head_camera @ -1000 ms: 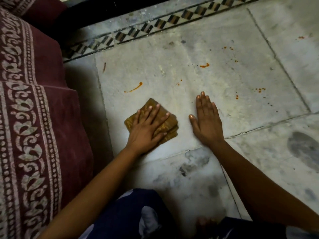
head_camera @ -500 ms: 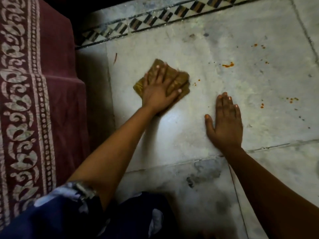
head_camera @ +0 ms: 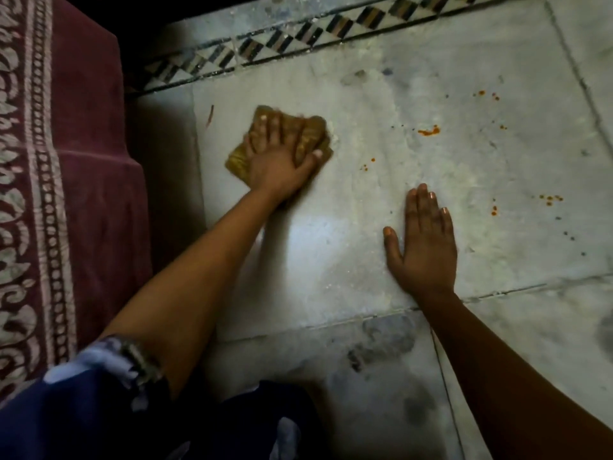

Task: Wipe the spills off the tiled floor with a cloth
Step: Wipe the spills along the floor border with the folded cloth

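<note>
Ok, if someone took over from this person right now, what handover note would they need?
Left hand: flat on the folded yellow-brown cloth, fingers spread, pressing it to the floor; no curled grip.
Right hand: open, palm down on the bare tile, propping the body.
Cloth sits near the maroon rug, below the checkered border.
Done: the tile around the cloth and between the hands shows no orange.
Left: the orange smear, the small drops right of the cloth, the scattered spots further right, and a thin reddish streak left of the cloth.
</note>
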Motion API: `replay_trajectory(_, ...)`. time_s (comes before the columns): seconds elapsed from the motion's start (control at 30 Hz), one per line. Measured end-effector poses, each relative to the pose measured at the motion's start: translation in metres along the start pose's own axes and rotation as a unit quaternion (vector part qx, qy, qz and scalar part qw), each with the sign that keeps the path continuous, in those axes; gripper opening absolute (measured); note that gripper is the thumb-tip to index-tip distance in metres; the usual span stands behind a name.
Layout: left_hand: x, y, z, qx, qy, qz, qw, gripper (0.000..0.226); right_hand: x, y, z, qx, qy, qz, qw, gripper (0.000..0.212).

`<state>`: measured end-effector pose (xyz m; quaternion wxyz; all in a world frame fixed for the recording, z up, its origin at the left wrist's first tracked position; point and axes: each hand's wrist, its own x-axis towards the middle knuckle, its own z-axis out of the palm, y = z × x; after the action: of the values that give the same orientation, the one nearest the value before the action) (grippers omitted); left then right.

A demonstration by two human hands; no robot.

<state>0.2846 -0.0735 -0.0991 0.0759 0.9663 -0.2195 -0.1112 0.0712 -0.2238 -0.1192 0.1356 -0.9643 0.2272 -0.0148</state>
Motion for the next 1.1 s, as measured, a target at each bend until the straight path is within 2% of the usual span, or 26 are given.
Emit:
replay_trajectory(0.1,-0.041,0.015,0.011,0.012,-0.006,0.129,0.992,0.072,0.001,-0.001,-0.001,0.003,0.001,-0.001,1.0,0.07)
replay_trajectory(0.17,-0.074,-0.004,0.015,0.017,0.002,0.185,0.983,0.068,0.0,0.0,0.0,0.007,0.006,-0.004,1.0,0.07)
replay_trajectory(0.23,-0.091,-0.03,0.014,0.011,0.015,0.163,0.986,0.063,0.001,0.002,0.001,0.007,0.008,-0.003,1.0,0.069)
replay_trajectory(0.3,-0.081,-0.05,0.009,0.014,0.019,0.083,0.996,0.064,0.001,0.002,0.002,0.007,0.007,-0.002,1.0,0.069)
replay_trajectory(0.37,-0.052,-0.048,0.003,0.01,0.024,-0.004,1.0,0.065,0.0,0.002,0.003,0.005,0.006,0.0,1.0,0.069)
replay_trajectory(0.43,-0.02,-0.028,0.0,-0.003,0.023,-0.051,0.998,0.063,0.001,0.002,0.002,0.006,0.005,-0.001,1.0,0.069)
replay_trajectory(0.47,-0.011,-0.016,0.001,-0.009,0.015,-0.046,0.999,0.063,0.001,0.002,0.002,0.007,0.003,0.0,1.0,0.069)
replay_trajectory(0.57,-0.024,0.012,0.008,-0.007,0.0,0.068,0.998,0.068,0.001,0.001,-0.002,0.011,0.012,0.001,1.0,0.069)
replay_trajectory(0.67,-0.071,-0.006,0.015,0.012,0.008,0.164,0.986,0.069,0.0,-0.002,-0.001,0.014,0.008,-0.004,1.0,0.069)
replay_trajectory(0.73,-0.089,-0.031,0.016,0.011,0.016,0.131,0.991,0.068,0.0,0.0,0.001,0.013,0.011,-0.006,1.0,0.069)
replay_trajectory(0.8,-0.082,-0.047,0.012,0.016,0.018,0.053,0.998,0.068,0.0,0.001,0.001,0.017,0.009,-0.003,1.0,0.069)
replay_trajectory(0.87,-0.055,-0.042,0.008,-0.004,0.024,-0.023,0.999,0.065,-0.001,0.001,0.001,0.023,0.011,-0.001,1.0,0.068)
replay_trajectory(0.93,-0.023,-0.023,0.005,-0.02,0.028,-0.06,0.998,0.061,-0.001,0.001,-0.001,0.027,0.013,-0.002,1.0,0.067)
replay_trajectory(1.0,-0.005,0.002,0.007,-0.02,0.017,-0.04,0.999,0.06,-0.002,0.0,-0.002,0.028,0.007,-0.003,1.0,0.066)
replay_trajectory(1.1,-0.027,0.036,0.017,-0.018,-0.003,0.071,0.997,0.058,-0.002,0.0,-0.004,0.022,0.007,-0.002,1.0,0.066)
